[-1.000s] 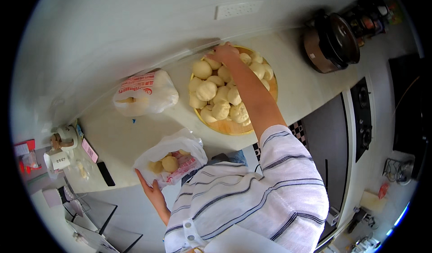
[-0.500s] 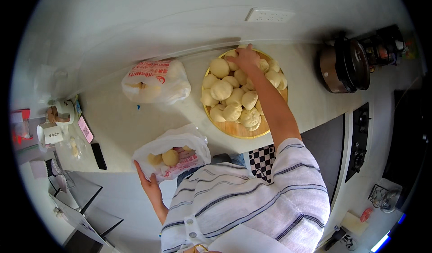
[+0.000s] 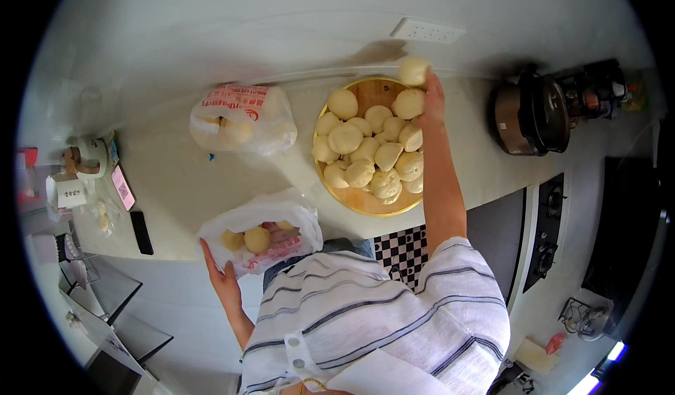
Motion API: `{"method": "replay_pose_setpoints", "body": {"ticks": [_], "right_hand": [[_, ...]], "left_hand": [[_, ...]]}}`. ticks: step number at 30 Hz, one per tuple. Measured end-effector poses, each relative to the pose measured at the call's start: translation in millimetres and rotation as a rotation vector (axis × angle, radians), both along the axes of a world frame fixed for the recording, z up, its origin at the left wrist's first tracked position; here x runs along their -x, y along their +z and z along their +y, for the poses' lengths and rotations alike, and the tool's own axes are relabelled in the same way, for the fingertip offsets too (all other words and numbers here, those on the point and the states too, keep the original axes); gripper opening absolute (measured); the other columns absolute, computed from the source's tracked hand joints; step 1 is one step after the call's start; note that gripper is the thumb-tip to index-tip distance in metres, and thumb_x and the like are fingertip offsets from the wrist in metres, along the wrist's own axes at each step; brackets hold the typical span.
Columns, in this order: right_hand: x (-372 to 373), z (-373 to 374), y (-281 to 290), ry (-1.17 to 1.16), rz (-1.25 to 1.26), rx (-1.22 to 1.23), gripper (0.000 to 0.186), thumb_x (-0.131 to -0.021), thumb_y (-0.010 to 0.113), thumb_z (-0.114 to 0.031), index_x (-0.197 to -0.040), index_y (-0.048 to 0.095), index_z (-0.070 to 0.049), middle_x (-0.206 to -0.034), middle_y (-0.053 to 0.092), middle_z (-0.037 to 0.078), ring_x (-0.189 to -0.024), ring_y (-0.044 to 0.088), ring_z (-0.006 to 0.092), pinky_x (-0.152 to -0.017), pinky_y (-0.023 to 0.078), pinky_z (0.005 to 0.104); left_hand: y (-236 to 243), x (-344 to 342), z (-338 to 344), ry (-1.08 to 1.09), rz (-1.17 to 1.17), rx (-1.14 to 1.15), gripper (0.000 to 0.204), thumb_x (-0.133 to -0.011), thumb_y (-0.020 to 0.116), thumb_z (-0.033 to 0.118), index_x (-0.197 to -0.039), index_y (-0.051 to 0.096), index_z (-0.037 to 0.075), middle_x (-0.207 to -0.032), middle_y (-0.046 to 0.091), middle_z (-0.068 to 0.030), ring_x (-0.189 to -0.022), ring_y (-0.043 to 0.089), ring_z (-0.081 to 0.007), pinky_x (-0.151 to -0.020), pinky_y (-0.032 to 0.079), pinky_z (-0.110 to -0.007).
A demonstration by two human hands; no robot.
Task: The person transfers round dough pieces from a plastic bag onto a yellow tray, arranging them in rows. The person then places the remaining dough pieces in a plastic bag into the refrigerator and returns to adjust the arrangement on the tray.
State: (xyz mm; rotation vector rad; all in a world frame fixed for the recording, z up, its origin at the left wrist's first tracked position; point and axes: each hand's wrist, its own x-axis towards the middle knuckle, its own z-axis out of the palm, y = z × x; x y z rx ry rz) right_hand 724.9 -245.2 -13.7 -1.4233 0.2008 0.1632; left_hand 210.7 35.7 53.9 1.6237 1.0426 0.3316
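A pale steamed bun [image 3: 415,72] is in my right hand [image 3: 434,100], raised above the far right rim of a round wooden tray [image 3: 365,198]. Several more buns [image 3: 346,138] are heaped on that tray, and my forearm hides its right side. At the counter's front edge, my left hand [image 3: 226,282] grips the side of a white plastic bag [image 3: 232,223], whose mouth gapes upward. Inside the bag lie a few buns [image 3: 257,240]. Behind it, near the wall, sits a second, fuller plastic bag [image 3: 264,131] with red print.
A brown electric cooker [image 3: 517,121] stands on the counter to the right, with a gas hob [image 3: 548,230] nearer me. At the left end are a black phone [image 3: 141,233], a pink card [image 3: 123,188] and a mug [image 3: 95,157]. A socket strip [image 3: 429,31] is on the wall.
My right hand has moved right from the tray's far edge, lifting a bun. The buns at the far edge are gone, baring wood there. My left hand still grips the bag.
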Motion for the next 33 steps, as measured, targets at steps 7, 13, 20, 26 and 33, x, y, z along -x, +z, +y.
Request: {"method": "replay_pose_setpoints", "body": {"ticks": [7, 13, 20, 26, 33], "right_hand": [[119, 30, 73, 0.59, 0.449, -0.882, 0.059, -0.088, 0.062, -0.052, -0.135, 0.052, -0.017, -0.135, 0.054, 0.014, -0.119, 0.055, 0.0388, -0.082, 0.057, 0.0496], [283, 120, 21, 1.114, 0.973, -0.52, 0.045, -0.097, 0.059, -0.027, -0.132, 0.054, 0.001, -0.123, 0.063, 0.011, -0.113, 0.06, 0.0182, -0.097, 0.051, 0.033], [340, 215, 33, 1.553, 0.518, 0.109, 0.058, -0.083, 0.077, -0.038, -0.126, 0.062, -0.002, -0.118, 0.063, 0.009, -0.106, 0.058, 0.0171, -0.094, 0.047, 0.0302], [320, 200, 0, 1.3, -0.227, 0.437, 0.054, -0.08, 0.078, -0.037, -0.124, 0.066, -0.009, -0.128, 0.057, 0.016, -0.118, 0.055, 0.0282, -0.101, 0.045, 0.0357], [294, 183, -22, 1.164, -0.574, 0.817, 0.036, -0.091, 0.06, -0.024, -0.127, 0.064, -0.019, -0.115, 0.063, 0.021, -0.109, 0.06, 0.037, -0.094, 0.049, 0.0446]], "left_hand": [[-14, 21, 7, -0.038, 0.099, -0.127, 0.081, -0.082, 0.046, -0.01, -0.156, 0.026, 0.014, -0.16, 0.029, -0.0108, -0.146, 0.03, -0.0271, -0.116, 0.027, -0.036], [7, 18, 13, -0.19, 0.293, -0.434, 0.076, -0.087, 0.046, -0.007, -0.155, 0.029, 0.021, -0.151, 0.04, -0.0214, -0.133, 0.045, -0.0406, -0.1, 0.045, -0.039], [39, 35, 10, -0.19, 0.417, -0.458, 0.072, -0.087, 0.044, -0.005, -0.152, 0.036, 0.026, -0.141, 0.05, -0.0217, -0.121, 0.054, -0.0406, -0.088, 0.05, -0.04], [41, 40, 9, -0.126, 0.31, -0.437, 0.073, -0.084, 0.042, -0.007, -0.149, 0.043, 0.026, -0.136, 0.055, -0.0224, -0.108, 0.063, -0.0389, -0.085, 0.052, -0.038], [43, 28, 8, -0.158, 0.235, -0.376, 0.072, -0.083, 0.041, -0.007, -0.147, 0.046, 0.026, -0.134, 0.056, -0.0228, -0.103, 0.065, -0.0372, -0.087, 0.051, -0.036]]}}
